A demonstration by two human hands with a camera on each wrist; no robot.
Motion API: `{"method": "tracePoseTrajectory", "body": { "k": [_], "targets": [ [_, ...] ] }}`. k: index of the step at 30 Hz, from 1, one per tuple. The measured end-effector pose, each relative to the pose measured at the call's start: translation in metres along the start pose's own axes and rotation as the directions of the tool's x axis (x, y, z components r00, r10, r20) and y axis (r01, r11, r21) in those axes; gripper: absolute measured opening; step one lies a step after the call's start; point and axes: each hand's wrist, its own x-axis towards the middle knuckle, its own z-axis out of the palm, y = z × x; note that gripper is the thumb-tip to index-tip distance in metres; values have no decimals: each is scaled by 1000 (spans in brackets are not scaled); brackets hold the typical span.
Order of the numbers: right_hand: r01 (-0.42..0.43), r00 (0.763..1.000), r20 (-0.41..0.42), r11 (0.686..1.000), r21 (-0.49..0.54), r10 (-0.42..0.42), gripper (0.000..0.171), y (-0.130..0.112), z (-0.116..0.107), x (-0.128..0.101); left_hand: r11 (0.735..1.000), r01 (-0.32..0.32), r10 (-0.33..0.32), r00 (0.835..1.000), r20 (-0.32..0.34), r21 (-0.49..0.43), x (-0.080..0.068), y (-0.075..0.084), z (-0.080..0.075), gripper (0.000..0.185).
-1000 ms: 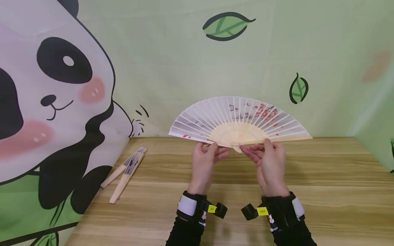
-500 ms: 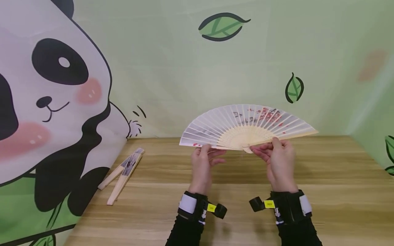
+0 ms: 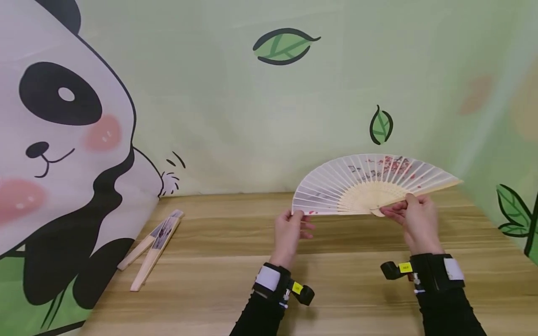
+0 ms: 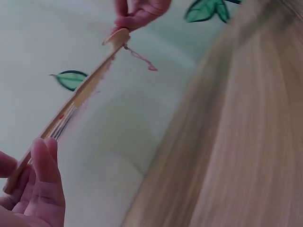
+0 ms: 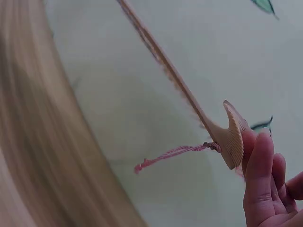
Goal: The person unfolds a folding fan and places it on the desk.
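A folding fan (image 3: 361, 186) is spread wide above the table, its pale leaf printed with red blossoms and its ribs light wood. My left hand (image 3: 289, 233) pinches the outer rib at the left tip; in the left wrist view, thumb and fingers (image 4: 45, 165) close around that rib's end. Near the pivot, my right hand (image 3: 418, 221) grips the right-hand guard rib. The right wrist view shows the fingers (image 5: 259, 175) against the ridged fan base (image 5: 232, 139), where a pink cord (image 5: 175, 152) hangs from the pivot.
Two folded fans (image 3: 155, 249) lie crossed at the left of the wooden table (image 3: 235, 270). Behind stands a green backdrop (image 3: 210, 102) printed with a panda (image 3: 63, 140) and leaves.
The fan and both hands have shifted right in the head view. My left hand has slid outward along the rib from near the pivot to the left tip. The head view has turned rightward.
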Motion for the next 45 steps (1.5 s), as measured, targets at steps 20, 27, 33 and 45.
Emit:
{"method": "tracePoseTrajectory", "body": {
  "k": [20,27,33,45],
  "targets": [
    [-173,968,-213,967,-190,131,15,24,-102,47,952,93,-122,989,86,291,29,-59,63,9],
    [-308,933,-248,937,-167,262,26,28,-116,52,920,154,-197,977,86,360,34,-68,70,10],
    [-339,917,-287,921,-191,278,32,30,-124,59,899,154,-219,969,117,409,39,-72,76,4],
    [-375,885,-365,906,-196,287,23,25,-138,64,868,109,-214,963,165,485,39,-85,91,9]
  ]
}}
